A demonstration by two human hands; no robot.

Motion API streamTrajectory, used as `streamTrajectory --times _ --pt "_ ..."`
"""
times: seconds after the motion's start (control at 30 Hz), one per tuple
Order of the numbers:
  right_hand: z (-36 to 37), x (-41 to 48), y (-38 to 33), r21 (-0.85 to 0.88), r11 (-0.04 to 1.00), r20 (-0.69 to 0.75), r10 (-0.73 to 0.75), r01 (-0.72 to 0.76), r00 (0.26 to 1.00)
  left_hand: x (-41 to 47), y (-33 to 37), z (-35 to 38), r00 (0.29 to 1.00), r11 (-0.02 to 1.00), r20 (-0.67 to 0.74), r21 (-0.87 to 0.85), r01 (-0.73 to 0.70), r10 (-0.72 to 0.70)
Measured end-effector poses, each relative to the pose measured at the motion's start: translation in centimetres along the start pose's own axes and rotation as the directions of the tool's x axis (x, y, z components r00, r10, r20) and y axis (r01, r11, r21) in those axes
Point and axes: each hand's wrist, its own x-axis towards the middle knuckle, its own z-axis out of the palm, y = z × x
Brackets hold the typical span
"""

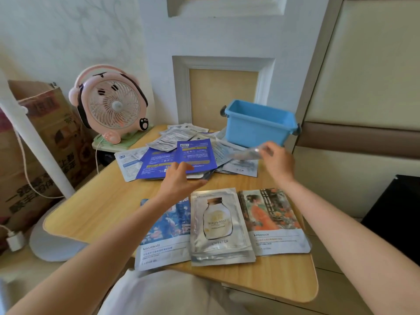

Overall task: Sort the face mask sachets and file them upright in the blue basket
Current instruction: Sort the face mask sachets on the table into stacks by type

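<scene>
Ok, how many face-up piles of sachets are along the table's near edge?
3: the blue-picture pile at left; the bottle-picture pile in the middle; the orange-dress pile at right. None seems hidden.

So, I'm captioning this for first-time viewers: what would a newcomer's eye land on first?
Probably the bright blue basket at the far right of the table and the pink fan beyond its far left corner. Between them lies a loose heap of sachets; at the near edge three face-up designs sit in a row, the bottle-print sachet in the middle. The right hand pinches a silvery sachet in front of the basket.
</scene>
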Motion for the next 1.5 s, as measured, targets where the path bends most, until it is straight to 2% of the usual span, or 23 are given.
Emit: streamTrajectory --times 0.07,0.13,0.2,0.23,0.33,0.37,0.4,0.57,0.73,0.8,0.87,0.93,1.0,1.07,1.13,1.27,1.4,1.43,1.5 --pt "-1.2 1.0 -2.1 0.369 0.929 -0.073 0.066 -0.035 0.995 -0.1 0.6 -0.5 0.998 0.987 -0.041 -0.155 -0.052 0.046" --pt "-2.2 1.7 -4.2 0.527 0.849 -0.026 0.075 -0.051 0.997 -0.7 1.5 -1.0 0.993 0.950 -0.068 -0.290 -0.114 0.099" --pt "-2.6 1.9 -6.0 0.533 0.844 0.081 0.021 -0.061 0.996 -1.4 2.6 -1.4 0.985 0.908 -0.101 -0.386 -0.166 0.138" --pt "-2.6 1.9 -6.7 0.526 0.848 0.140 -0.003 -0.072 0.990 -1.8 3.3 -1.7 0.989 0.872 -0.076 -0.468 -0.146 0.125" --pt "-2.0 1.3 -7.6 0.514 0.850 0.268 -0.037 -0.111 0.963 -2.2 4.6 -2.7 0.981 0.639 0.193 -0.759 0.128 0.034" --pt "-1.8 1.1 -7.7 0.521 0.844 0.294 -0.038 -0.127 0.955 -2.2 4.8 -3.0 0.962 0.569 0.271 -0.797 0.205 0.034" --pt "-1.6 0.9 -7.7 0.527 0.838 0.310 -0.031 -0.145 0.950 -2.3 4.8 -3.2 0.948 0.542 0.316 -0.804 0.243 0.044" --pt "-1.5 0.5 -8.0 0.554 0.815 0.321 -0.023 -0.168 0.947 -2.5 4.1 -3.6 0.925 0.670 0.362 -0.716 0.197 0.115" --pt "-1.0 -0.2 -8.8 0.556 0.820 0.376 -0.106 -0.133 0.921 -2.9 3.7 -4.0 0.885 0.793 0.439 -0.589 0.154 0.155" --pt "-0.4 -0.9 -8.8 0.534 0.839 0.368 -0.124 -0.101 0.922 -3.6 3.6 -4.0 0.904 0.821 0.405 -0.557 0.124 0.139" --pt "0.2 -1.6 -8.1 0.455 0.888 0.355 -0.112 -0.066 0.928 -4.9 2.4 -3.9 0.968 0.805 0.250 -0.577 0.136 0.016" --pt "0.9 -2.5 -6.5 0.318 0.947 0.406 -0.090 -0.049 0.909 -6.7 -0.6 -4.3 0.982 0.753 0.076 -0.634 0.180 -0.170" --pt "1.7 -3.2 -4.5 0.124 0.992 0.440 -0.059 0.004 0.896 -8.8 -4.3 -5.2 0.928 0.696 -0.022 -0.668 0.262 -0.371" --pt "2.8 -3.4 -2.4 -0.065 0.997 0.442 -0.004 0.037 0.897 -10.6 -7.7 -6.5 0.833 0.684 -0.086 -0.620 0.386 -0.547" --pt "3.9 -3.2 -0.5 -0.210 0.978 0.492 0.109 -0.004 0.864 -11.4 -10.5 -7.7 0.771 0.722 -0.160 -0.506 0.472 -0.616" --pt "5.5 -2.3 1.3 -0.318 0.943 0.561 0.270 -0.098 0.783 -11.2 -13.4 -9.3 0.763 0.813 -0.280 -0.218 0.541 -0.583" --pt "6.3 -1.1 1.7 -0.334 0.937 0.568 0.284 -0.099 0.772 -10.3 -13.8 -9.2 0.774 0.799 -0.336 0.091 0.594 -0.537" --pt "6.6 -0.8 1.8 -0.346 0.934 0.563 0.284 -0.090 0.776 -10.0 -13.7 -9.0 0.803 0.817 -0.356 0.155 0.555 -0.478" --pt "6.8 -0.4 2.0 -0.367 0.928 0.537 0.272 -0.069 0.798 -9.5 -13.0 -8.2 0.895 0.900 -0.328 0.211 0.381 -0.302"
